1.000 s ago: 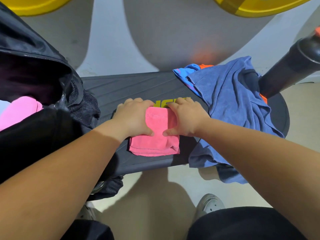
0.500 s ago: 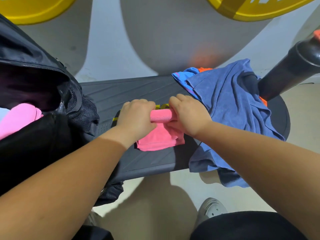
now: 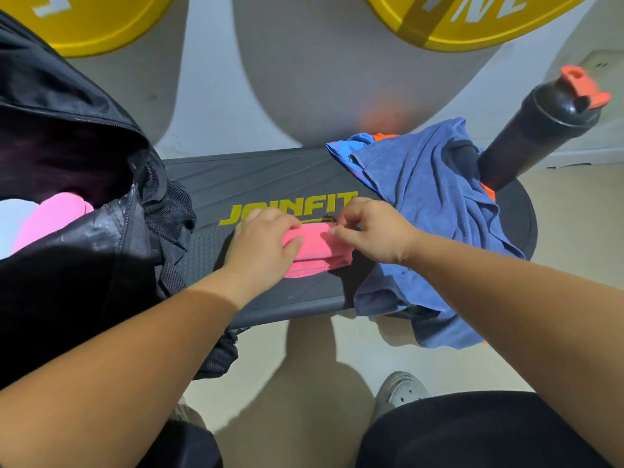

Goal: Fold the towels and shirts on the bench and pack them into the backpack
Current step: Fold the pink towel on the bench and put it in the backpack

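left hand [image 3: 261,246] grips the folded pink towel [image 3: 319,253], right hand [image 3: 374,231] pinches its far edge; blue shirt [image 3: 422,197] just beside.

The pink towel [image 3: 317,253] is folded to a small thick pad and lies flat at mid-bench [image 3: 270,173]. The blue shirt [image 3: 429,197] is unfolded, crumpled on the bench's right end, its hem hanging over the front edge. The black backpack [image 3: 84,258] stands unzipped at the bench's left end with a pink roll [image 3: 50,214] inside.

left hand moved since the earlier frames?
Yes. The left hand, gripping the pink towel, has drawn back toward the person: earlier it covered the start of the JOINFIT logo; now the letters show beyond it.
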### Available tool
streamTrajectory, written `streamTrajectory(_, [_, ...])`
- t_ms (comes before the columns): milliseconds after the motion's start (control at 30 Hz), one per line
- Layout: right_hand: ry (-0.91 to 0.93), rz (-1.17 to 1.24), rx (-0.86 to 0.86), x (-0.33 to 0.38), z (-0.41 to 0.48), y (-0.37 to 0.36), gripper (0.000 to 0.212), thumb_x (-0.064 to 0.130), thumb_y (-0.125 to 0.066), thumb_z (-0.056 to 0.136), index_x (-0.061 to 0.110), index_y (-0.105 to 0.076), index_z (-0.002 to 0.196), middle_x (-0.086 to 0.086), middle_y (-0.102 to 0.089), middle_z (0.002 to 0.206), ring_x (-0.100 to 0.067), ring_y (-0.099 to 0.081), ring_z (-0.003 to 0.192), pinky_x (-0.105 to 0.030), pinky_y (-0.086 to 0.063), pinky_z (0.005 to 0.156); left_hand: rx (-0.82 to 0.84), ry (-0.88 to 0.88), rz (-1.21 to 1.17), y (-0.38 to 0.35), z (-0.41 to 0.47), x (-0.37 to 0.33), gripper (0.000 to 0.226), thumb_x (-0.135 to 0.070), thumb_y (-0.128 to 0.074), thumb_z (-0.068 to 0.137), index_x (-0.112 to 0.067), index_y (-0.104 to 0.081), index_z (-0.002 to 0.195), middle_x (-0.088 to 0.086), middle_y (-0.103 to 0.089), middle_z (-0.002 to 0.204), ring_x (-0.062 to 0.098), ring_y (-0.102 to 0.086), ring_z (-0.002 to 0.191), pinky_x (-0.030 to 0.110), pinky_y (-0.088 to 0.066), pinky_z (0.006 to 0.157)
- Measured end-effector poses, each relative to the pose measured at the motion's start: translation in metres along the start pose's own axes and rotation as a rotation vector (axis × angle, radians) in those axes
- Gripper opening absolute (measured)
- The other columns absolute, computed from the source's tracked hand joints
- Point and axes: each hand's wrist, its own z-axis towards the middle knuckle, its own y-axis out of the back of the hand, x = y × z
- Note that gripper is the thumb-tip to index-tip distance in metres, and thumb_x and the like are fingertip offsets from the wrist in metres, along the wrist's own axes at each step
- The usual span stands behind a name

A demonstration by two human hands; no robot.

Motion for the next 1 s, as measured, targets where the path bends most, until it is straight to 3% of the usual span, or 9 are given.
streamTrajectory(167, [0.023,-0.101,-0.031,0.008,0.001,-0.012,0.022,0.043,-0.070,0.088,0.025,-0.058,0.085,0.010,-0.056,0.081,-0.018,-0.055,0.083,-0.032,-0.045,0.072,0.052,-0.035,0.147,-0.007,-0.007,-0.005,0.042,-0.050,-0.065,0.086,-0.024,-0.066,0.119,0.001,-0.056,0.109,0.027,-0.049,0.107,0.044,-0.043,0.094])
streamTrajectory(267, [-0.005,-0.335,-0.049,0.003,0.006,-0.024,0.031,0.048,-0.060,0.092,0.022,-0.060,0.108,-0.002,-0.057,0.103,-0.028,-0.052,0.101,-0.041,-0.046,0.085,0.135,0.011,0.323,-0.014,-0.010,-0.005,0.053,-0.059,-0.048,0.091,-0.027,-0.055,0.132,0.004,-0.049,0.133,0.029,-0.042,0.126,0.048,-0.031,0.107])
streamTrajectory(333, [0.032,-0.530,-0.071,-0.003,0.005,-0.037,0.046,0.054,-0.042,0.097,0.024,-0.056,0.128,-0.007,-0.054,0.120,-0.032,-0.049,0.112,-0.045,-0.041,0.091,0.217,0.067,0.304,-0.025,-0.014,0.000,0.064,-0.060,-0.032,0.097,-0.026,-0.032,0.151,0.004,-0.024,0.161,0.029,-0.017,0.149,0.056,-0.011,0.119])
streamTrajectory(400, [0.052,-0.572,-0.045,-0.010,0.004,-0.045,0.062,0.058,-0.024,0.098,0.025,-0.045,0.146,-0.007,-0.048,0.142,-0.035,-0.042,0.131,-0.050,-0.035,0.103,0.238,0.083,0.262,-0.034,-0.015,0.007,0.071,-0.061,-0.018,0.097,-0.025,-0.011,0.158,-0.002,-0.002,0.167,0.023,0.002,0.154,0.060,0.000,0.119])
streamTrajectory(467, [0.029,-0.554,0.012,-0.016,0.006,-0.049,0.070,0.060,-0.014,0.097,0.026,-0.031,0.155,-0.006,-0.032,0.159,-0.034,-0.025,0.147,-0.056,-0.022,0.115,0.233,0.061,0.252,-0.037,-0.014,0.013,0.075,-0.063,-0.008,0.094,-0.026,-0.004,0.159,-0.005,0.004,0.167,0.020,0.008,0.154,0.060,0.002,0.120])
streamTrajectory(533, [0.021,-0.549,0.043,-0.020,0.008,-0.051,0.072,0.061,-0.009,0.096,0.027,-0.021,0.158,-0.004,-0.020,0.165,-0.032,-0.014,0.152,-0.057,-0.013,0.119,0.239,0.047,0.241,-0.039,-0.012,0.017,0.075,-0.063,-0.005,0.093,-0.027,0.001,0.159,-0.007,0.009,0.167,0.019,0.012,0.153,0.059,0.003,0.121])
streamTrajectory(633, [0.023,-0.524,0.049,-0.024,0.009,-0.055,0.070,0.061,-0.010,0.097,0.028,-0.018,0.159,-0.004,-0.019,0.165,-0.032,-0.012,0.153,-0.057,-0.014,0.120,0.240,0.048,0.235,-0.042,-0.013,0.018,0.075,-0.063,-0.004,0.093,-0.028,0.005,0.158,-0.006,0.012,0.167,0.021,0.014,0.153,0.057,0.005,0.121])
streamTrajectory(900, [0.028,-0.514,0.058,-0.024,0.014,-0.052,0.071,0.061,-0.012,0.096,0.027,-0.028,0.156,-0.007,-0.024,0.164,-0.032,-0.017,0.152,-0.056,-0.018,0.119,0.274,0.038,0.266,-0.038,-0.007,0.017,0.079,-0.065,0.000,0.090,-0.027,0.009,0.158,-0.002,0.010,0.167,0.025,0.014,0.153,0.058,0.004,0.121])
streamTrajectory(1000, [0.084,-0.523,0.033,-0.023,0.016,-0.044,0.071,0.062,-0.017,0.097,0.023,-0.034,0.154,-0.007,-0.030,0.161,-0.032,-0.021,0.151,-0.056,-0.021,0.118,0.259,-0.029,0.343,-0.032,0.000,0.017,0.080,-0.066,-0.006,0.091,-0.023,0.004,0.158,0.001,-0.001,0.167,0.027,0.004,0.154,0.062,0.000,0.119])
